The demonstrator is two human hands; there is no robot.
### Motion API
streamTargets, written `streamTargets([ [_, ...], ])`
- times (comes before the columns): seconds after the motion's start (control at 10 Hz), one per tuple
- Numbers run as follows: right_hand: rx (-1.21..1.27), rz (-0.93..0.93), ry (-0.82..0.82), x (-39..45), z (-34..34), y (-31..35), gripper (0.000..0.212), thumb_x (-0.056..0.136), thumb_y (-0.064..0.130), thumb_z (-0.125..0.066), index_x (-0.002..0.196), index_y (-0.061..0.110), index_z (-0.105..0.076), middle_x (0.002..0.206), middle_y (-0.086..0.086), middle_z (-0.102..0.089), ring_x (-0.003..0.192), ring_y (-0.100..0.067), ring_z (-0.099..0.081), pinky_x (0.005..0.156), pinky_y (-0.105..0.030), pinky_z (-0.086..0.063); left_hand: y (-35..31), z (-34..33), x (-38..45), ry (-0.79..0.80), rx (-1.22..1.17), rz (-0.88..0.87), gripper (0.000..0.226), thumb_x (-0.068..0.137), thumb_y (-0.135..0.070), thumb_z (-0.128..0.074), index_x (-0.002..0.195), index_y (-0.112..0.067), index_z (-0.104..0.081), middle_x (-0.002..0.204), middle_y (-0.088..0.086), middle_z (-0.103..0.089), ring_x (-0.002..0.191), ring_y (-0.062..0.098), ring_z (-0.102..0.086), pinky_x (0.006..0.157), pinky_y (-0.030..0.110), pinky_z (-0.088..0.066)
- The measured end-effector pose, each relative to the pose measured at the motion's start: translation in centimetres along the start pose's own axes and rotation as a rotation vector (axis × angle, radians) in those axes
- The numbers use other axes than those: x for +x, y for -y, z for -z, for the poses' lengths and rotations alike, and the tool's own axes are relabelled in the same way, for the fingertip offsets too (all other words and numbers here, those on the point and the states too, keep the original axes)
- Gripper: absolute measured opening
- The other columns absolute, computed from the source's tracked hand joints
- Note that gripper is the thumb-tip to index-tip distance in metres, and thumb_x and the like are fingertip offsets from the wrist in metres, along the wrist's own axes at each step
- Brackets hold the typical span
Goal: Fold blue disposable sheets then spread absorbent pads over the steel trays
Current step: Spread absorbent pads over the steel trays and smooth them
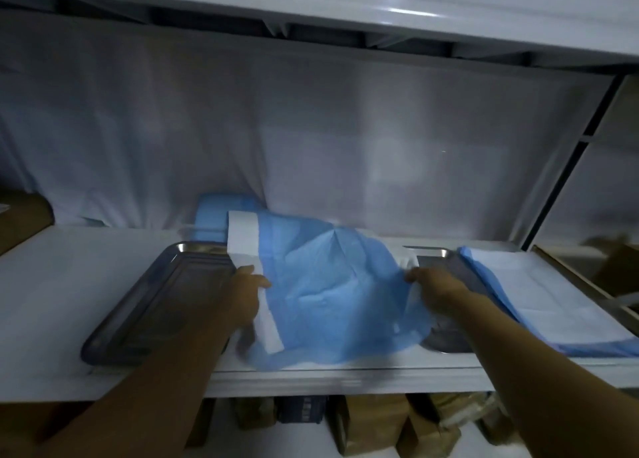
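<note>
A crumpled blue disposable sheet with a white strip along its left edge lies on the white shelf between two steel trays. My left hand holds its left edge at the white strip. My right hand pinches its right edge. The left steel tray is bare. The right steel tray is mostly hidden under the sheet, my right arm and a pad. A white absorbent pad with a blue border lies flat at the right, partly over that tray. The picture is blurred.
A folded blue stack sits at the back against a white cloth backdrop. A shelf board hangs overhead. A black frame post stands at the right. Brown packages fill the shelf below.
</note>
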State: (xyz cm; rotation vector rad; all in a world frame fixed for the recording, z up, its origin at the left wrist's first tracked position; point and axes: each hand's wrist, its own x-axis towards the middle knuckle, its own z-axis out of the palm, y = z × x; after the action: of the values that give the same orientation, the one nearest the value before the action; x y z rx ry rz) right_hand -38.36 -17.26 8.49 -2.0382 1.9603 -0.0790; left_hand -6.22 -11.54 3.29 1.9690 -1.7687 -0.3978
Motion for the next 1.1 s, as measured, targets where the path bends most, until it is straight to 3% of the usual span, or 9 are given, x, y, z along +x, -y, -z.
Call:
streamTargets([
  [0.1, -0.005, -0.074, 0.003, -0.2, -0.4, -0.7, 0.037, 0.097, 0.013, -0.042, 0.132, 0.009, -0.053, 0.137, -0.014, -0.052, 0.126, -0.028, -0.049, 0.102, -0.031, -0.039, 1.3, -1.3, 0.7, -0.245, 0.032, 0.009, 0.027, 0.077, 0.014, -0.051, 0.097, 0.010, -0.069, 0.121, 0.027, -0.057, 0.120, 0.041, -0.050, 0.106, 0.035, -0.034],
  [0.2, 0.092, -0.117, -0.016, -0.6, -0.7, -0.4, 0.038, 0.097, 0.024, -0.041, 0.122, 0.002, -0.060, 0.131, -0.017, -0.056, 0.119, -0.030, -0.053, 0.097, -0.033, -0.040, -3.0, -1.0, -1.1, -0.211, 0.237, -0.026, 0.021, 0.092, -0.014, -0.049, 0.099, -0.008, -0.068, 0.110, 0.013, -0.061, 0.108, 0.032, -0.055, 0.092, 0.037, -0.044],
  [0.3, 0.143, -0.192, -0.091, -0.4, -1.8, -0.6, 0.032, 0.085, 0.022, -0.060, 0.106, 0.000, -0.068, 0.105, -0.015, -0.067, 0.099, -0.029, -0.062, 0.080, -0.030, -0.047, -4.4, -3.1, -2.9, 0.061, 0.397, 0.105, 0.055, 0.082, -0.064, -0.049, 0.111, -0.019, -0.062, 0.118, 0.006, -0.053, 0.116, 0.028, -0.045, 0.093, 0.037, -0.040],
  [0.4, 0.150, -0.252, -0.116, -0.6, -2.8, -0.7, 0.029, 0.086, 0.014, -0.055, 0.109, 0.002, -0.067, 0.108, -0.017, -0.067, 0.103, -0.032, -0.063, 0.084, -0.032, -0.051, -3.8, -4.4, -3.9, 0.187, 0.300, 0.203, 0.073, 0.065, -0.066, -0.067, 0.116, -0.015, -0.052, 0.122, 0.007, -0.044, 0.115, 0.026, -0.046, 0.094, 0.037, -0.044],
  [0.6, 0.136, -0.246, -0.097, -1.3, -3.8, -0.5, 0.031, 0.095, 0.017, -0.051, 0.123, 0.006, -0.058, 0.123, -0.015, -0.060, 0.113, -0.030, -0.058, 0.095, -0.035, -0.046, -2.7, -3.7, -3.2, 0.226, 0.163, 0.320, 0.049, 0.074, -0.031, -0.074, 0.111, -0.001, -0.060, 0.119, 0.015, -0.058, 0.106, 0.026, -0.058, 0.083, 0.028, -0.047],
  [0.7, 0.107, -0.238, -0.101, -1.8, -4.4, -0.4, 0.033, 0.095, 0.016, -0.051, 0.126, 0.007, -0.054, 0.125, -0.015, -0.058, 0.116, -0.030, -0.056, 0.096, -0.036, -0.046, -2.1, -3.1, -3.1, 0.225, 0.027, 0.388, 0.043, 0.074, -0.027, -0.074, 0.105, 0.002, -0.065, 0.110, 0.015, -0.065, 0.102, 0.027, -0.062, 0.075, 0.026, -0.045],
  [0.8, 0.100, -0.245, -0.160, -2.2, -5.0, -0.2, 0.033, 0.095, 0.015, -0.048, 0.127, 0.009, -0.053, 0.125, -0.014, -0.057, 0.116, -0.031, -0.056, 0.095, -0.038, -0.046, -1.7, -2.6, -3.4, 0.125, -0.292, 0.452, 0.039, 0.080, -0.021, -0.071, 0.101, 0.010, -0.063, 0.102, 0.021, -0.065, 0.099, 0.034, -0.061, 0.073, 0.030, -0.043],
  [0.9, 0.102, -0.276, -0.170, -2.7, -5.5, -0.1, 0.036, 0.096, 0.015, -0.044, 0.131, 0.010, -0.049, 0.126, -0.014, -0.055, 0.116, -0.031, -0.056, 0.095, -0.039, -0.048, -1.0, -1.2, -3.8, -0.045, -0.632, 0.546, 0.028, 0.092, -0.018, -0.059, 0.101, 0.008, -0.062, 0.081, 0.010, -0.058, 0.084, 0.031, -0.059, 0.071, 0.036, -0.050],
  [1.1, 0.128, -0.357, -0.257, -3.6, -4.8, -0.9, 0.036, 0.098, 0.017, -0.036, 0.132, 0.015, -0.049, 0.127, -0.015, -0.053, 0.117, -0.033, -0.054, 0.092, -0.042, -0.047, 1.6, 1.8, -5.9, -0.322, -0.301, 0.706, 0.032, 0.100, -0.015, -0.039, 0.124, -0.005, -0.059, 0.125, 0.011, -0.061, 0.119, 0.025, -0.057, 0.097, 0.030, -0.044],
])
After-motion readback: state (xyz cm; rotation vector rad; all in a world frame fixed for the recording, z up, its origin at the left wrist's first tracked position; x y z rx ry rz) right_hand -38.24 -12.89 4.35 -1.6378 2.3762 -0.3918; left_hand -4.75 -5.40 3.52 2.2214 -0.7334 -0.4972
